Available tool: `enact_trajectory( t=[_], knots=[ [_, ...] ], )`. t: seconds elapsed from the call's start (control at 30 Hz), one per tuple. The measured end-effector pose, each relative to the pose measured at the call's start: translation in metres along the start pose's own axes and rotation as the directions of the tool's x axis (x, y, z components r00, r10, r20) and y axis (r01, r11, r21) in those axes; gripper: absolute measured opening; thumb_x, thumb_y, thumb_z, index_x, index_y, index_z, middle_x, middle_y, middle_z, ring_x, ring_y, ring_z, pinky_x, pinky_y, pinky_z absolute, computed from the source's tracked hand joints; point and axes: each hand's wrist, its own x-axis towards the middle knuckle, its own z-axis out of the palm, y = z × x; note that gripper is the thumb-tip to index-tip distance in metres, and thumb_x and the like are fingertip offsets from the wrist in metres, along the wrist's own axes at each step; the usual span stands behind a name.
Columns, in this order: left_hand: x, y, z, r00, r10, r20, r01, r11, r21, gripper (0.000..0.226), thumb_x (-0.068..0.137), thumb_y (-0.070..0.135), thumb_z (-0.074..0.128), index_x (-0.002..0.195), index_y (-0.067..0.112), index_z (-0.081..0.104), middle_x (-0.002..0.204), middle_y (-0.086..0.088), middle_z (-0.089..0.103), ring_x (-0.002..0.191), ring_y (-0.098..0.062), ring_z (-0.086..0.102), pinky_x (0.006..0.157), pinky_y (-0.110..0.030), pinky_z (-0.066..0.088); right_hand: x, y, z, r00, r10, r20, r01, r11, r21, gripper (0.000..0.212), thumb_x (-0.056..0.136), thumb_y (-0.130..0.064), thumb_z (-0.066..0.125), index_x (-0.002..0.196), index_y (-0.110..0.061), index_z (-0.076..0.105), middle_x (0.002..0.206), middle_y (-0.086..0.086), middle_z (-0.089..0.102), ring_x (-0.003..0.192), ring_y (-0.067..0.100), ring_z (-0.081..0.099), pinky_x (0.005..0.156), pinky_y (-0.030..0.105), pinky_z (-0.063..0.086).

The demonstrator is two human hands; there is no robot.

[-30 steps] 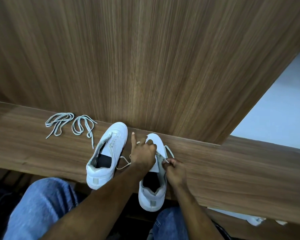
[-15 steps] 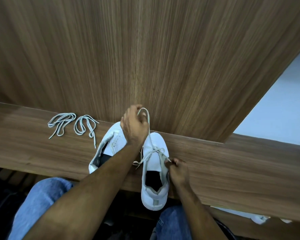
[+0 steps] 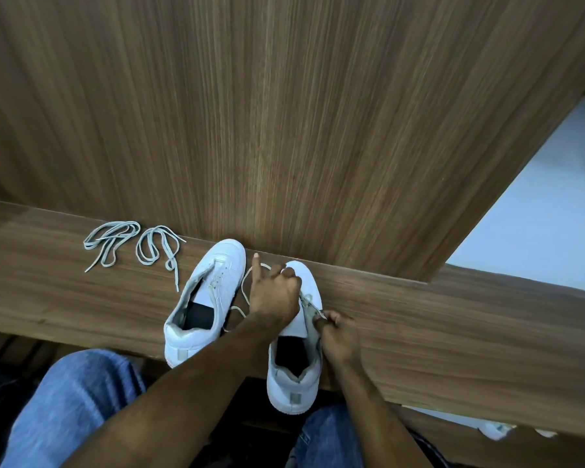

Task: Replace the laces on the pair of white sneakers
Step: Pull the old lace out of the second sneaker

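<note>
Two white sneakers stand toes-away on a narrow wooden ledge (image 3: 453, 325). The left sneaker (image 3: 206, 298) has a loose lace trailing off its right side. My left hand (image 3: 274, 292) lies over the front of the right sneaker (image 3: 294, 373), fingers curled round its lace (image 3: 247, 285), index finger pointing up. My right hand (image 3: 338, 336) pinches the lace at the eyelets on that shoe's right side. Two loose grey-white laces (image 3: 132, 244) lie coiled on the ledge to the left.
A tall wood-grain panel (image 3: 284, 113) rises right behind the ledge, touching the sneakers' toes. My knees in blue jeans (image 3: 68, 410) sit below the ledge's front edge. A pale floor (image 3: 537, 204) shows at the right, with white objects (image 3: 497, 430) under the ledge.
My left hand, which had pulled the lace up high above the right sneaker, has come back down onto the shoe's front. The right hand has stayed at the eyelets.
</note>
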Motion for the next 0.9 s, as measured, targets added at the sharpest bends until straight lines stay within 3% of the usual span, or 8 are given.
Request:
enact_trajectory(
  t=[0.1, 0.17, 0.27, 0.37, 0.47, 0.63, 0.73, 0.9],
  knots=[
    [0.008, -0.007, -0.017, 0.960, -0.202, -0.195, 0.127, 0.932, -0.339, 0.023, 0.094, 0.027, 0.043, 0.095, 0.023, 0.066, 0.106, 0.006, 0.065, 0.104, -0.016, 0.059, 0.116, -0.051, 0.009, 0.000, -0.001, -0.001, 1.000, 0.012, -0.002, -0.012, 1.000, 0.015, 0.022, 0.086, -0.013, 0.061, 0.065, -0.013, 0.066, 0.061, -0.004, 0.066, 0.061, 0.010, 0.056, 0.066, 0.032, 0.048],
    [0.016, -0.012, -0.038, 0.879, -0.419, -0.230, 0.197, 0.755, -0.625, 0.017, 0.093, 0.025, 0.049, 0.087, 0.024, 0.065, 0.097, 0.007, 0.067, 0.095, -0.015, 0.061, 0.116, -0.047, 0.011, -0.001, -0.001, -0.003, 1.000, 0.007, -0.004, -0.007, 1.000, 0.011, 0.022, 0.087, -0.013, 0.062, 0.065, -0.016, 0.067, 0.065, -0.004, 0.068, 0.064, 0.011, 0.059, 0.068, 0.031, 0.048],
    [0.036, -0.024, -0.067, 0.764, -0.596, -0.248, 0.191, 0.575, -0.795, 0.014, 0.091, 0.030, 0.056, 0.087, 0.023, 0.067, 0.093, 0.003, 0.070, 0.089, -0.018, 0.064, 0.113, -0.051, 0.025, -0.001, 0.000, -0.002, 1.000, 0.010, 0.001, -0.010, 1.000, 0.025, 0.024, 0.086, -0.014, 0.063, 0.063, -0.020, 0.067, 0.066, -0.005, 0.069, 0.068, 0.014, 0.062, 0.072, 0.036, 0.051],
    [0.047, -0.030, -0.079, 0.801, -0.554, -0.227, 0.195, 0.599, -0.776, 0.011, 0.089, 0.033, 0.060, 0.093, 0.027, 0.068, 0.099, 0.005, 0.070, 0.097, -0.018, 0.063, 0.107, -0.051, 0.035, -0.003, 0.001, -0.002, 1.000, 0.004, 0.007, -0.004, 0.999, 0.040, 0.020, 0.084, -0.014, 0.062, 0.065, -0.015, 0.068, 0.067, 0.001, 0.071, 0.071, 0.022, 0.065, 0.072, 0.043, 0.053],
    [0.036, -0.028, -0.065, 0.881, -0.462, -0.102, 0.275, 0.674, -0.686, 0.032, 0.088, 0.032, 0.062, 0.118, 0.024, 0.059, 0.118, 0.000, 0.060, 0.111, -0.021, 0.055, 0.101, -0.047, 0.041, -0.004, -0.002, -0.002, 1.000, 0.004, 0.006, -0.004, 1.000, 0.017, 0.021, 0.085, -0.015, 0.062, 0.065, -0.017, 0.069, 0.066, 0.000, 0.071, 0.068, 0.020, 0.064, 0.072, 0.041, 0.053],
    [-0.010, -0.009, -0.020, 0.914, -0.336, 0.226, 0.405, 0.752, -0.520, 0.038, 0.079, 0.043, 0.063, 0.111, 0.024, 0.057, 0.117, -0.002, 0.059, 0.110, -0.027, 0.057, 0.093, -0.039, 0.046, -0.004, -0.002, -0.003, 1.000, -0.008, 0.017, 0.008, 1.000, -0.020, 0.022, 0.086, -0.016, 0.060, 0.065, -0.016, 0.066, 0.059, -0.001, 0.065, 0.057, 0.012, 0.056, 0.066, 0.040, 0.051],
    [-0.027, -0.006, -0.006, 0.853, -0.383, 0.354, 0.520, 0.675, -0.523, 0.032, 0.082, 0.035, 0.059, 0.111, 0.022, 0.061, 0.118, -0.008, 0.062, 0.111, -0.033, 0.058, 0.092, -0.038, 0.046, -0.002, 0.002, -0.002, 0.999, -0.027, 0.018, 0.027, 0.999, -0.023, 0.019, 0.086, -0.015, 0.062, 0.068, -0.015, 0.066, 0.058, -0.002, 0.064, 0.055, 0.011, 0.054, 0.066, 0.043, 0.052],
    [-0.025, -0.018, 0.003, 0.790, -0.466, 0.399, 0.609, 0.518, -0.600, 0.030, 0.083, 0.040, 0.062, 0.103, 0.018, 0.069, 0.113, -0.012, 0.067, 0.107, -0.035, 0.061, 0.089, -0.039, 0.050, -0.002, -0.012, -0.005, 0.999, -0.031, 0.032, 0.036, 0.985, -0.169, 0.013, 0.079, -0.017, 0.060, 0.072, -0.020, 0.071, 0.069, -0.001, 0.071, 0.069, 0.020, 0.065, 0.072, 0.041, 0.054]
  ],
)
